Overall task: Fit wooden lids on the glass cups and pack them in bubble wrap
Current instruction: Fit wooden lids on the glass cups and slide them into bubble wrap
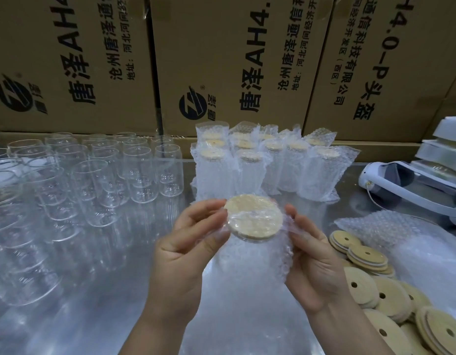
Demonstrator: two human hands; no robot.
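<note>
Between my hands is a glass cup (257,262) sheathed in bubble wrap, its round wooden lid (253,217) facing me under the wrap. My left hand (188,254) pinches the wrap at the lid's left rim with thumb and fingers. My right hand (311,262) grips the wrapped cup's right side. Several wrapped, lidded cups (267,165) stand upright behind. Bare glass cups (99,175) crowd the left of the table. Loose wooden lids (390,298) with small holes lie piled at the right.
A stack of bubble-wrap bags (390,229) lies right of my hands. A white headset with a strap (411,185) and white boxes (444,147) sit at the far right. Large printed cartons (234,60) wall off the back of the shiny metal table (119,303).
</note>
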